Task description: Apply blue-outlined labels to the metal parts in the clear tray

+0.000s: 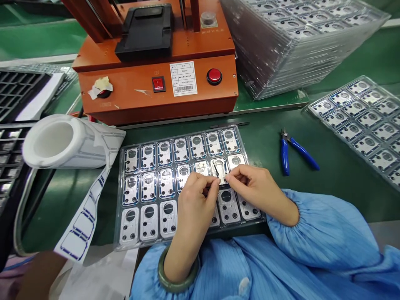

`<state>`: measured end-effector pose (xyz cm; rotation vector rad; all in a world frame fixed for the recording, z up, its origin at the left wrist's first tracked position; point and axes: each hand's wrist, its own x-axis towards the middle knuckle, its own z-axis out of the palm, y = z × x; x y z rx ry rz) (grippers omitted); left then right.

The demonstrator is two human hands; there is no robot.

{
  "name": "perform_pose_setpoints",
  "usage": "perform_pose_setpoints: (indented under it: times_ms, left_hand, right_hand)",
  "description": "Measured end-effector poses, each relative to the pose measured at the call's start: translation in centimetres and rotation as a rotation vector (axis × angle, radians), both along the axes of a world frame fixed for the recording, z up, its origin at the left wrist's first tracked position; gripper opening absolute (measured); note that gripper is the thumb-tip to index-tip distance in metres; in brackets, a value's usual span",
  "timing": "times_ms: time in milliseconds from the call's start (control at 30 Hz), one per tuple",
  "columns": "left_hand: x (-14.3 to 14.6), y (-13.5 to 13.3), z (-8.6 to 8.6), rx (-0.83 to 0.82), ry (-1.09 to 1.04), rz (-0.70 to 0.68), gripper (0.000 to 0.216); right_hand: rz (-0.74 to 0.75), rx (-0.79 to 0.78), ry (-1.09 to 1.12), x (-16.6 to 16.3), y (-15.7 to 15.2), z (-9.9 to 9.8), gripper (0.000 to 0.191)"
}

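A clear plastic tray (125,233) lies in front of me, its pockets filled with several small silver metal parts. Both hands hover over its right middle. My left hand (195,204) and my right hand (254,187) pinch a thin dark strip (217,174) between their fingertips, just above one pocket in the middle row. A green bangle (175,283) circles my left wrist. Blue sleeves cover both arms.
An orange press machine (156,79) with a red button (214,76) stands behind the tray. A white roll of labels (62,141) lies left, its strip trailing down. Blue cutters (292,150) rest to the right. More trays (362,125) sit right, and a tall stack (296,41) behind.
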<state>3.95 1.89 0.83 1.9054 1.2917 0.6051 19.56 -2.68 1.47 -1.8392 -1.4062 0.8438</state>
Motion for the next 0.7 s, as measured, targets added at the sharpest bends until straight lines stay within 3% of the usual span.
perform_pose_setpoints:
  times_ms: [467, 700]
  left_hand:
    - [0.1, -0.1, -0.4, 0.08, 0.046, -0.003, 0.012]
    - [0.4, -0.7, -0.3, 0.099, 0.13, -0.017, 0.013]
  right_hand:
    - [0.018, 0.016, -0.091, -0.1, 0.1, -0.1, 0.014]
    - [0.124, 0.144, -0.183, 0.8, -1.0, -1.0, 0.018]
